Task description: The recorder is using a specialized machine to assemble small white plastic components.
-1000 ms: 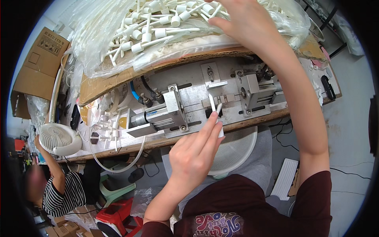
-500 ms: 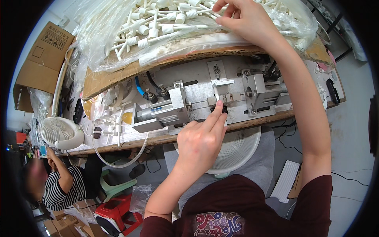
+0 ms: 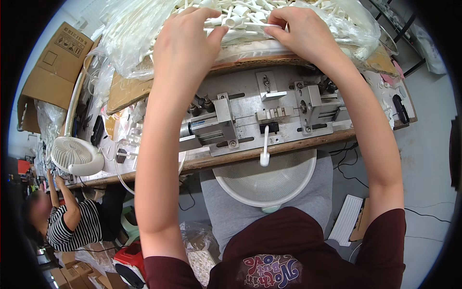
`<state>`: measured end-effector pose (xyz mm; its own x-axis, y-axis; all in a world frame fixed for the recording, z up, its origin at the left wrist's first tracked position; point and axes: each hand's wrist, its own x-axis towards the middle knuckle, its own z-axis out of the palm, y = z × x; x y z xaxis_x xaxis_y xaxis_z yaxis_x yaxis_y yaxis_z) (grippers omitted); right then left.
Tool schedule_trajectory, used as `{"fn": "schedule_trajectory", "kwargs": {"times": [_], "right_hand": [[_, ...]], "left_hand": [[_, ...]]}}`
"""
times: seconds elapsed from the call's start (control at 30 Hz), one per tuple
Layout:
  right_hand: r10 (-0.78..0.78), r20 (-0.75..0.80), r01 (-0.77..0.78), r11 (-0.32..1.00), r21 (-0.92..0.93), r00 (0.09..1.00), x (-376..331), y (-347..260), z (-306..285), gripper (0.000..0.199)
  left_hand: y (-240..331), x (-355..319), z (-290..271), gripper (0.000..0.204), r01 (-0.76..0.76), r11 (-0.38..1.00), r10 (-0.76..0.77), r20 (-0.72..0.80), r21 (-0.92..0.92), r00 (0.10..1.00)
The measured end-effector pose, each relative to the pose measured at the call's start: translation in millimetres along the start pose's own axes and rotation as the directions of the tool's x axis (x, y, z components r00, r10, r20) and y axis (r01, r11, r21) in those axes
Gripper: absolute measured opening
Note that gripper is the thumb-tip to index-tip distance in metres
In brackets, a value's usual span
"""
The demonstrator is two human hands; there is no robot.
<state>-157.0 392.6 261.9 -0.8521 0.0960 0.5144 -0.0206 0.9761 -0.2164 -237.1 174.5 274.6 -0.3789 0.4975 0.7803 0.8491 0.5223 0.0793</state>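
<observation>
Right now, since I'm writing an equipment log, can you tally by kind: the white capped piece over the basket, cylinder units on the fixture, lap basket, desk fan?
White capped piece: 1
Left cylinder unit and right cylinder unit: 2
Lap basket: 1
Desk fan: 1
Total: 5

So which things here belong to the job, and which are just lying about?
Likely in the job:
white capped plastic tubes
grey metal bench fixture
white round mesh basket

Likely lying about:
white round plastic fan
brown cardboard box
red plastic stool
</observation>
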Motion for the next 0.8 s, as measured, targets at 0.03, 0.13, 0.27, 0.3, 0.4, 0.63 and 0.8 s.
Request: {"fn": "schedule_trajectory", "kwargs": {"times": [0.03, 0.13, 0.27, 0.3, 0.4, 0.63, 0.8], "right_hand": [[-0.008, -0.015, 0.008, 1.0, -0.03, 1.0, -6, -7, -5, 0.023], [0.01, 0.018, -0.006, 0.984, -0.179, 1.0, -11, -6, -11, 0.026], [-0.065, -0.09, 0.059, 0.996, -0.065, 0.994, -1, 6, -12, 0.028], [-0.026, -0.038, 0.025, 0.999, -0.026, 0.999, 6, 0, -15, 0.03], [-0.014, 0.035, 0.012, 0.997, 0.079, 0.999, 15, -4, -9, 0.026], [-0.007, 0.168, 0.003, 1.0, 0.022, 0.986, 25, 1, -6, 0.017], [-0.189, 0.045, 0.194, 0.956, -0.221, 0.981, 23, 21, -3, 0.019]], "left_hand": [[-6, 3, 9, 0.025, 0.041, 0.999, -0.042, 0.113, 0.011, 0.993], [-7, 12, 19, 0.024, 0.145, 0.989, -0.149, 0.367, 0.041, 0.918], [1, 14, 15, 0.023, 0.084, 0.995, -0.097, 0.403, 0.05, 0.91], [-1, 12, 14, 0.023, 0.029, 0.998, -0.049, 0.389, 0.058, 0.92], [-7, 11, 16, 0.026, 0.008, 1.0, -0.011, 0.353, 0.009, 0.936], [-10, 3, 1, 0.031, 0.147, 0.987, -0.161, 0.339, 0.067, 0.927], [-12, -2, 9, 0.021, 0.142, 0.99, -0.131, 0.296, -0.019, 0.946]]}}
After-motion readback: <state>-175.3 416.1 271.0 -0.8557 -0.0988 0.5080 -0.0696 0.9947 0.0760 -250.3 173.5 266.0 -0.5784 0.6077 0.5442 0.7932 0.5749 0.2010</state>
